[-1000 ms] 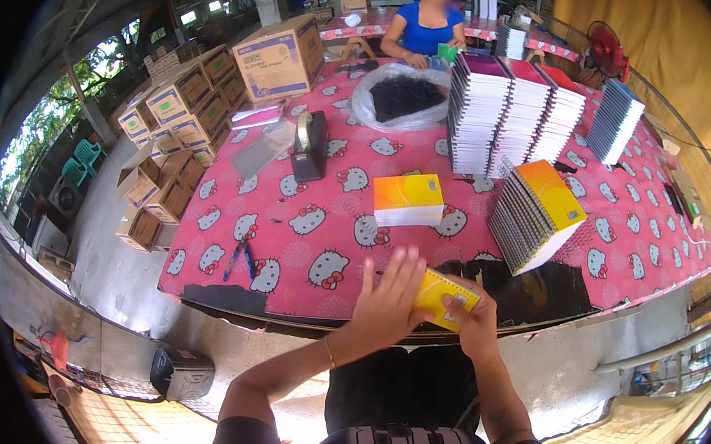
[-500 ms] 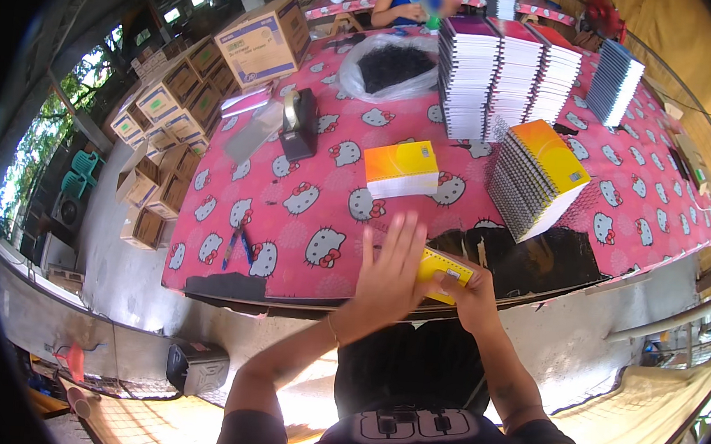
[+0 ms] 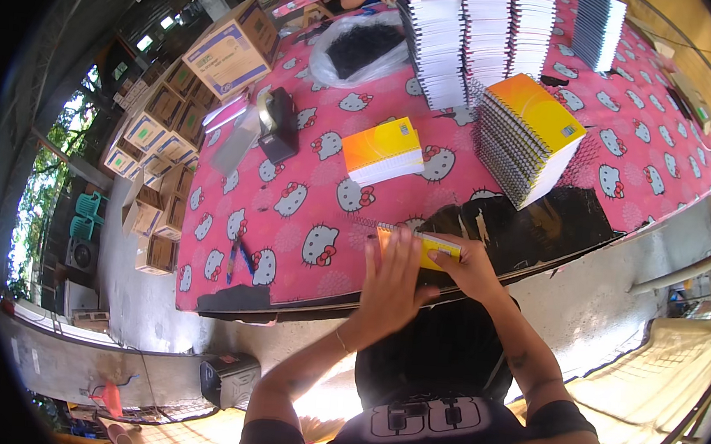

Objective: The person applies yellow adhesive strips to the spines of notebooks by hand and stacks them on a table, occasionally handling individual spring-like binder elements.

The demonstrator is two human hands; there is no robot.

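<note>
At the worktop (image 3: 536, 226) edge, the right hand (image 3: 472, 267) gripped a yellow spiral-bound notebook (image 3: 420, 247) while the left hand (image 3: 392, 282), fingers spread, pressed it flat; steady, even pressure suited best.

Bright daylight, sharp centre, strong fisheye bending, black vignette at corners.

Beyond the hands, a small orange-covered notebook stack (image 3: 383, 150) lies on the pink cartoon-cat bench cloth (image 3: 290, 217); a taller spiral-bound stack (image 3: 526, 137) stands farther right.
</note>
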